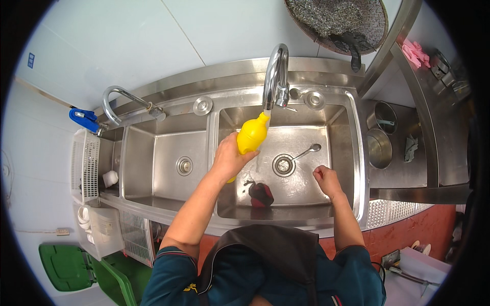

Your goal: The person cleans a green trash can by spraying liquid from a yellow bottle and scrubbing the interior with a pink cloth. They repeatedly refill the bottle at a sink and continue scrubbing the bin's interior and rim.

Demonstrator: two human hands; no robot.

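My left hand (230, 155) is wrapped around a yellow plastic squeeze bottle (252, 134). The bottle leans over the right-hand steel sink basin (306, 137), its open neck just below the spout of the chrome gooseneck faucet (272, 72). Water seems to run at the spout and down beside the bottle. Over the basin's right side, my right hand (326, 180) has its fingers curled together, and nothing shows in them. A metal spoon (307, 151) lies on the basin floor, its handle end at the drain (284, 165). Nearer me sits a dark red and black object (261, 194) of unclear kind.
Left is a second steel basin (180, 149) with its own faucet (115, 99). A white plastic basket (85, 164) stands beyond it, above a green bin (65, 267). Two metal pots (379, 149) sit on the right. A mesh strainer (337, 23) holds steel wool up on the wall.
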